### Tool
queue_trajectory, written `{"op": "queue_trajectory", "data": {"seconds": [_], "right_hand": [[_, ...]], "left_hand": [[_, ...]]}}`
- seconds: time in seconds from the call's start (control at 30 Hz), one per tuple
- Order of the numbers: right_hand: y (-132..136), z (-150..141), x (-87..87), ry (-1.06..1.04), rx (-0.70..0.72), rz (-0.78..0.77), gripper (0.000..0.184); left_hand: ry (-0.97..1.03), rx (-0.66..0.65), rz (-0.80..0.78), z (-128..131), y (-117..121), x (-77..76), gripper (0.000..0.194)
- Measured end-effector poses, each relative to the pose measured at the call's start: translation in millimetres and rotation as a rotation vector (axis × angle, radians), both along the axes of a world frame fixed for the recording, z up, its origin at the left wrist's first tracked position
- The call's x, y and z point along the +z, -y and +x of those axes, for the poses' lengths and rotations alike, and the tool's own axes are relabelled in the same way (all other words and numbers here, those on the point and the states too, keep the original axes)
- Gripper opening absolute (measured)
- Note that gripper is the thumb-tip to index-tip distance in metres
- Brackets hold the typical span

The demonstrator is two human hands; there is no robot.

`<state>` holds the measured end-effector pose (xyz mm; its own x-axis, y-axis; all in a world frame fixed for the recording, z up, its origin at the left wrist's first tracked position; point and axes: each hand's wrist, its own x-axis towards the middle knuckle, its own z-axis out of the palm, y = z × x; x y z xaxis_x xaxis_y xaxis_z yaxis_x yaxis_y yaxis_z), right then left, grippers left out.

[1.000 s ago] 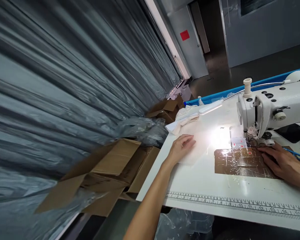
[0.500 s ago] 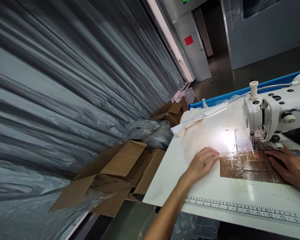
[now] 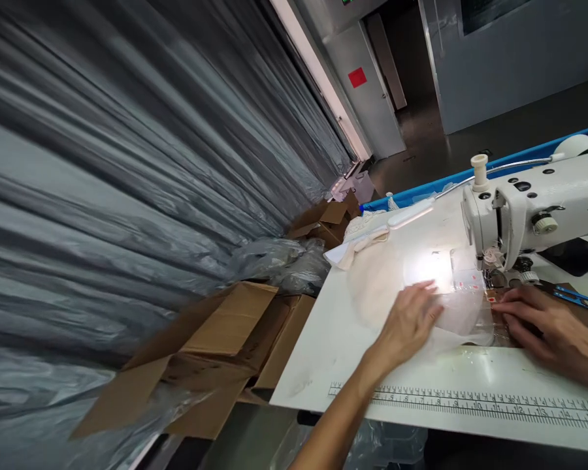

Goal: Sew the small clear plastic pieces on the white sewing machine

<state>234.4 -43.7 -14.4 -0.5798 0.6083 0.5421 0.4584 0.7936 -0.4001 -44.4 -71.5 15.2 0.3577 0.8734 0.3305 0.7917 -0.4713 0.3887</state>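
Observation:
A sheer white fabric [image 3: 460, 316] lies under the sewing machine's needle area, its near edge spread over a brown sheet [image 3: 504, 334] taped to the table. Resting on the fabric's left part is my left hand [image 3: 409, 320], fingers stretched out and slightly blurred, thumb apart. My right hand [image 3: 543, 323] is just in front of the presser foot, its thumb and fingertips closed at the fabric's right edge. The white sewing machine [image 3: 512, 215] stands beyond both hands; its needle is hard to make out.
Blue-handled snips [image 3: 581, 299] and a dark flat device [image 3: 573, 256] lie to the right. A printed ruler [image 3: 460, 401] runs along the table's front. Folded cream cloth [image 3: 360, 248] sits at the far left corner. Open cardboard boxes [image 3: 230, 320] stand left of the table.
The sheer fabric now covers much of the brown sheet, which was bare before. My left hand has moved right relative to the table and onto the fabric. The view has shifted slightly.

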Motion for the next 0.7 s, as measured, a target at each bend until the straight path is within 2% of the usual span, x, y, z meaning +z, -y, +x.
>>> {"op": "queue_trajectory", "data": {"seconds": [0.07,0.13,0.23,0.3,0.4,0.5,0.6,0.7], "right_hand": [[8.2,-9.1,6.7,0.002,0.129,0.028,0.029],[13.9,-17.3,10.8,0.101,0.268,-0.005,0.030],[16.4,-22.3,13.2,0.207,0.310,-0.126,0.019],[15.2,-20.7,13.6,0.236,0.282,-0.168,0.022],[13.0,-15.5,13.5,0.254,0.240,-0.184,0.024],[12.5,-12.5,13.1,0.257,0.227,-0.182,0.022],[13.4,-12.0,11.6,0.237,0.233,-0.175,0.024],[14.3,-12.1,9.0,0.177,0.237,-0.176,0.026]], "left_hand": [[-0.040,0.141,-0.029,-9.5,-5.9,-9.7,0.036],[-0.084,0.189,-0.045,-13.8,-9.4,-20.6,0.037],[-0.093,0.164,0.012,-10.6,-8.7,-29.8,0.026],[-0.086,0.123,0.067,-6.8,-7.0,-29.7,0.017],[-0.136,0.169,0.185,-9.7,-9.2,-24.7,0.026],[-0.220,0.359,0.273,-28.7,-20.2,-15.4,0.025],[-0.317,0.520,0.185,-56.0,-35.2,-1.1,0.024],[-0.326,0.584,0.013,-80.4,-49.1,11.7,0.024]]}}
